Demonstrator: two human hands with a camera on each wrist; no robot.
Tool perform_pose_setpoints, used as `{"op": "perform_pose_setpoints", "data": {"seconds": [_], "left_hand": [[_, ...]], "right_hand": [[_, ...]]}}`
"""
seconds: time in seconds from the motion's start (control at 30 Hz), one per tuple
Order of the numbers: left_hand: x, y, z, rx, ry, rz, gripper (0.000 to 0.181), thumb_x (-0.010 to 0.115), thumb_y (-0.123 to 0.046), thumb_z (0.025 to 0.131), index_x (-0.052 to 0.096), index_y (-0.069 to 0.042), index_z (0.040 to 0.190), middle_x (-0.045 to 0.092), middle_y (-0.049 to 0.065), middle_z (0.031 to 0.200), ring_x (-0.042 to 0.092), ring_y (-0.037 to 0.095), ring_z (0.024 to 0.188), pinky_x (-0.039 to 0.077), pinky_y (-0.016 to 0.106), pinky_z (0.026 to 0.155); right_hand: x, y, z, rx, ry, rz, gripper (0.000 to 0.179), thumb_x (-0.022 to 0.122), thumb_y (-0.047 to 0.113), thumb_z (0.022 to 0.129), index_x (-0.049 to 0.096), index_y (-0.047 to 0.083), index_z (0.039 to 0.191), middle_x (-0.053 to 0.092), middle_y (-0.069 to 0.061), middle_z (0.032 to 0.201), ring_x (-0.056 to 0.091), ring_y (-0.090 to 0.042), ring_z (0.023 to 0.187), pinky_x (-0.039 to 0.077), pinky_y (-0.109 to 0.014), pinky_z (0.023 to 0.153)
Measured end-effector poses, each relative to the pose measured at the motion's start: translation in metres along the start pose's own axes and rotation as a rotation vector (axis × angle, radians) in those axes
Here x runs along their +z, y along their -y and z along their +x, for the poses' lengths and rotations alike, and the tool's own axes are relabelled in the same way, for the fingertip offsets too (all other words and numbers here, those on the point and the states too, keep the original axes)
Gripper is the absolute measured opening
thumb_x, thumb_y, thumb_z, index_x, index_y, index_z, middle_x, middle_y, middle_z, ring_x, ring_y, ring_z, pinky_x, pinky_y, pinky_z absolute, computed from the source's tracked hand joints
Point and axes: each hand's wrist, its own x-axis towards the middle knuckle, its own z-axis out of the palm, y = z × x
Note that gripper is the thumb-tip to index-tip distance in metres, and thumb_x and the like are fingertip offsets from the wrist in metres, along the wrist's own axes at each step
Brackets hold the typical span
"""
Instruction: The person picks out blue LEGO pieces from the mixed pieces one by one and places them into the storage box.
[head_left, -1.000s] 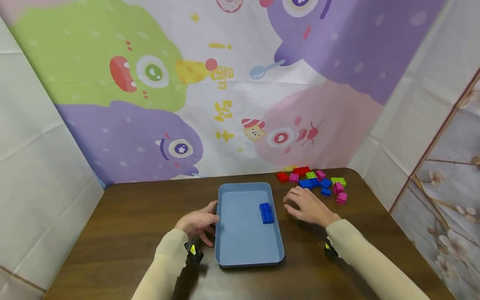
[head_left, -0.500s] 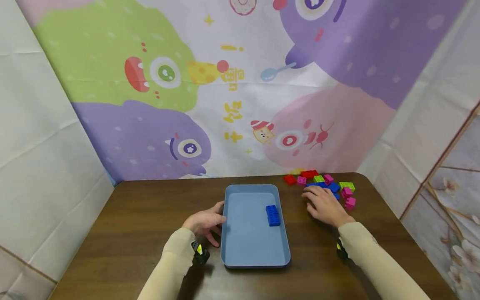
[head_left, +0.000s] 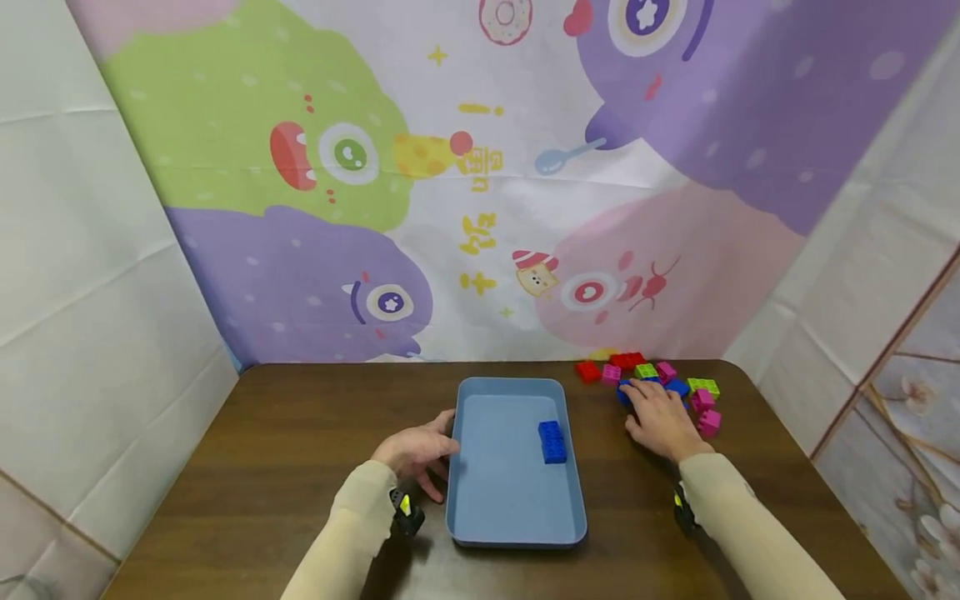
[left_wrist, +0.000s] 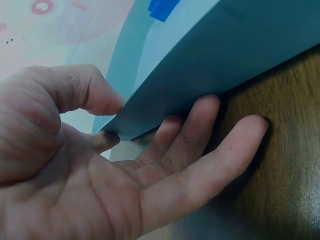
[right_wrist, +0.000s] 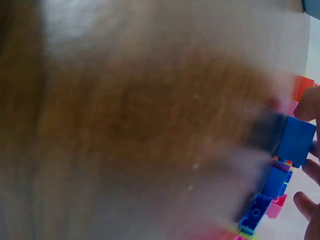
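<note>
One blue brick point(right_wrist: 296, 141) touches the right hand point(head_left: 662, 422).

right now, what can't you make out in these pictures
Head: how many blue bricks are in the pile; the right hand covers some.
Right wrist: most of the right hand, cut off by the right edge, so its grip is unclear.
Right wrist: the tabletop's grain, blurred.
Left wrist: part of the blue piece inside the tray, cut off by the top edge.
</note>
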Motion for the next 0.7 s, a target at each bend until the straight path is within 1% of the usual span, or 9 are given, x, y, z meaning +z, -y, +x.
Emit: {"op": "perform_pose_setpoints", "data": {"seconds": [0.17,0.4,0.53,0.7], "left_hand": [[0.0015,0.0001,-0.0001,-0.001,-0.007,0.001,0.08,0.051,-0.009,0.097,0.008,-0.022,0.164,0.05,0.032,0.127,0.066,0.044,0.096,0.059,0.062,0.063],[0.0003,0.006,-0.0016,-0.004,-0.008,0.001,0.082,0.051,-0.008,0.097,0.005,-0.02,0.164,0.05,0.033,0.129,0.066,0.045,0.096,0.059,0.063,0.063],[0.0003,0.0053,0.0002,0.004,0.002,-0.003,0.085,0.05,-0.008,0.095,0.004,-0.022,0.164,0.048,0.033,0.131,0.066,0.045,0.095,0.059,0.062,0.063],[-0.0001,0.0021,0.001,-0.003,0.006,-0.005,0.083,0.05,-0.009,0.097,0.004,-0.022,0.164,0.048,0.033,0.133,0.066,0.045,0.097,0.059,0.062,0.064]], "right_hand": [[-0.0027,0.0015,0.0019,-0.014,-0.038,-0.013,0.053,0.074,0.015,0.089,0.057,0.001,0.137,0.06,-0.02,0.135,0.051,-0.043,0.128,0.04,-0.069,0.104],[0.0017,0.0067,-0.002,-0.036,-0.055,0.013,0.042,0.078,0.022,0.086,0.066,0.003,0.12,0.062,-0.016,0.117,0.056,-0.04,0.114,0.046,-0.063,0.096],[0.0014,0.0057,-0.0033,-0.026,-0.074,0.026,0.041,0.078,0.024,0.085,0.067,0.004,0.118,0.062,-0.015,0.117,0.056,-0.039,0.114,0.044,-0.062,0.098],[0.0002,0.0032,-0.0027,0.001,-0.042,0.049,0.045,0.078,0.025,0.085,0.064,0.004,0.122,0.065,-0.019,0.126,0.052,-0.04,0.119,0.041,-0.063,0.103]]}}
